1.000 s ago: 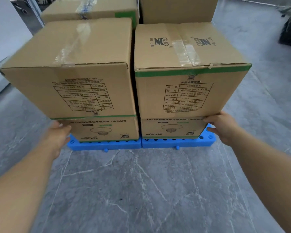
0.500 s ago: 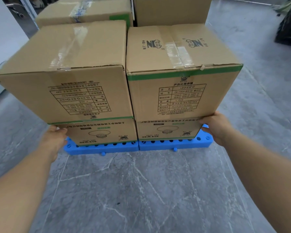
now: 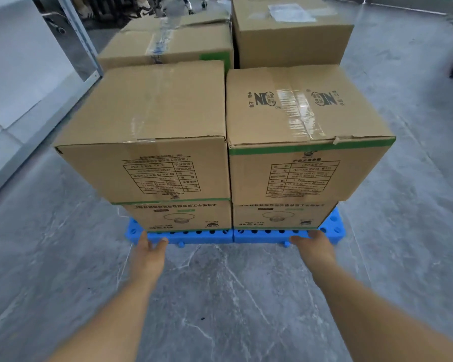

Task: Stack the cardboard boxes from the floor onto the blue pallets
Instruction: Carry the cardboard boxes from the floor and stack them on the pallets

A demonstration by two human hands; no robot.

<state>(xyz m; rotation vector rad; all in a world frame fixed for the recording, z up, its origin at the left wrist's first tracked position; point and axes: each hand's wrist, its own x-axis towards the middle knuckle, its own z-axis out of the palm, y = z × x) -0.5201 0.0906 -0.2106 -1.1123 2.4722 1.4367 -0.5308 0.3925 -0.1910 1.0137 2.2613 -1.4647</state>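
bare grey marbled floor (image 3: 220, 304) fills the bottom of the frame, open room between the two forearms and out to both lower corners. above it, at centre, the left hand (image 3: 148, 253) touches the near edge of the left blue pallet (image 3: 194, 237), thumb spread apart from the fingers, holding nothing; the right hand (image 3: 315, 245) rests at the near edge of the right blue pallet (image 3: 262, 236), thumb out to the left, and whether its fingers curl over the edge i cannot tell. the two pallets meet edge to edge at mid-frame, right corner jutting past the boxes. on them sit the lower left box (image 3: 181, 216) and lower right box (image 3: 283, 215), flush together, with the upper left box (image 3: 152, 131) and upper right box (image 3: 304, 131) stacked on top, overhanging outward on both sides. behind, in the upper centre, a taped box (image 3: 168, 45) and a taller box (image 3: 290, 32). a white panel (image 3: 13, 71) closes the upper left; floor lies open along the right edge. half a second ago both hands were at the outer lower corners of the upper boxes; now they are lower and closer in, at the pallet edge
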